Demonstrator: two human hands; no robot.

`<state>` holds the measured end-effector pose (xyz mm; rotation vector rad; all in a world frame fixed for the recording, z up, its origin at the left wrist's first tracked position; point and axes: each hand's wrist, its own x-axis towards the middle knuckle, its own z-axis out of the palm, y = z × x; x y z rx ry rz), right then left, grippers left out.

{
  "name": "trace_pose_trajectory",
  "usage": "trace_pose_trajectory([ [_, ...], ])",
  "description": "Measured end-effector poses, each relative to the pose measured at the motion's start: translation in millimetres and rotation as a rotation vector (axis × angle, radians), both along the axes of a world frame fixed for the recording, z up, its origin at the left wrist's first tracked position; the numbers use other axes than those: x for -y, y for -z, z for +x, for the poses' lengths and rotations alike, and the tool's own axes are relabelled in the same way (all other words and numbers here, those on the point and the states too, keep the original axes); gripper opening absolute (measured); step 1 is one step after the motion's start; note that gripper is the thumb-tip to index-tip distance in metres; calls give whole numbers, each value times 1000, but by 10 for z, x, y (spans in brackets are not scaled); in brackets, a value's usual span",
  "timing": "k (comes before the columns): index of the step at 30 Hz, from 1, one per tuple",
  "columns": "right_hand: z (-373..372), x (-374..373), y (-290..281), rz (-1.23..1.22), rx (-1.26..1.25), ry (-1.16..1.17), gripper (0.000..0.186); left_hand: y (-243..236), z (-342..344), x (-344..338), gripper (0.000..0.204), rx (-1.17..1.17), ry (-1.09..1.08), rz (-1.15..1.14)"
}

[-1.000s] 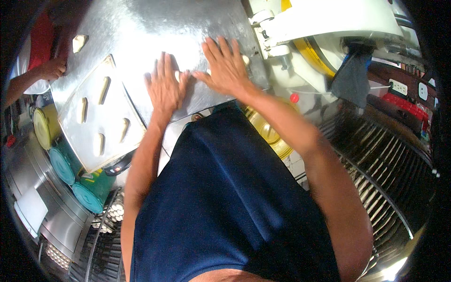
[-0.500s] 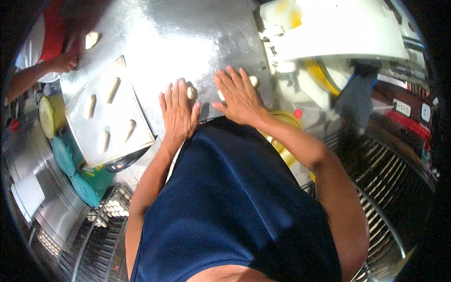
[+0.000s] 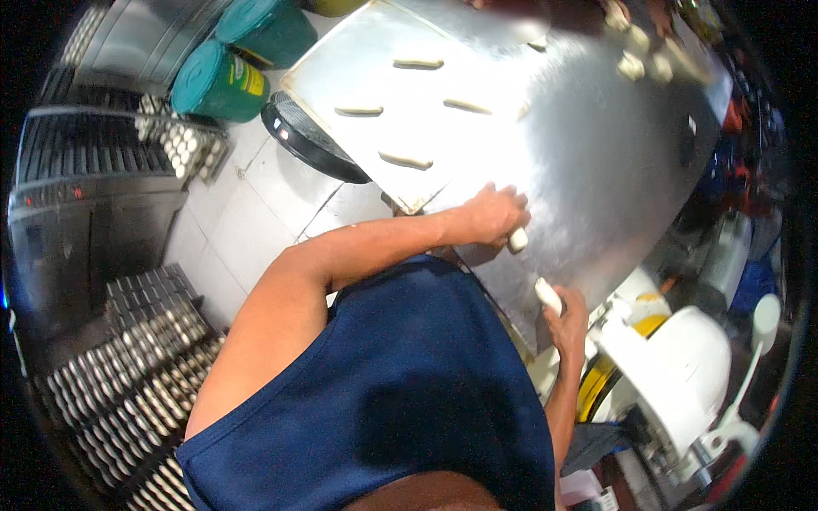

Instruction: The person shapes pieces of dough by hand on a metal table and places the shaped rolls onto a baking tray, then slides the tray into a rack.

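My left hand is over the steel table near its front edge, fingers curled. The end of a pale dough roll sticks out from beneath it; the rest is covered by the hand. To the right, my right hand grips another short dough roll between thumb and fingers, its far end pointing away. A metal baking tray lies on the table at the left, bearing several slim dough rolls set apart from each other.
At the table's far side are more dough lumps and a person's hands, blurred. A white machine stands at the right. Left of the table are a round black object, green lidded buckets and stacked egg trays.
My view has swung to the left, so the table appears turned. Both hands were flat on dough with fingers stretched; now they are curled around dough rolls, the right one lifted slightly.
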<state>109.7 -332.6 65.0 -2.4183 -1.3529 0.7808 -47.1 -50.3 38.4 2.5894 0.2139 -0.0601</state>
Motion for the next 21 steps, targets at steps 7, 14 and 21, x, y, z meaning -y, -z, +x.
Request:
trace_pose_trajectory([
  [7, 76, -1347, -319, 155, -138, 16, 36, -323, -852, -810, 39, 331, -386, -222],
  [14, -591, -4458, -347, 610, -107, -481, 36, -552, -2208, -2632, 42, 378, -796, 68],
  [21, -1151, -6464, 437, 488, 67, -659, 37, 168, -2365, -3360, 37, 238, -850, 67],
])
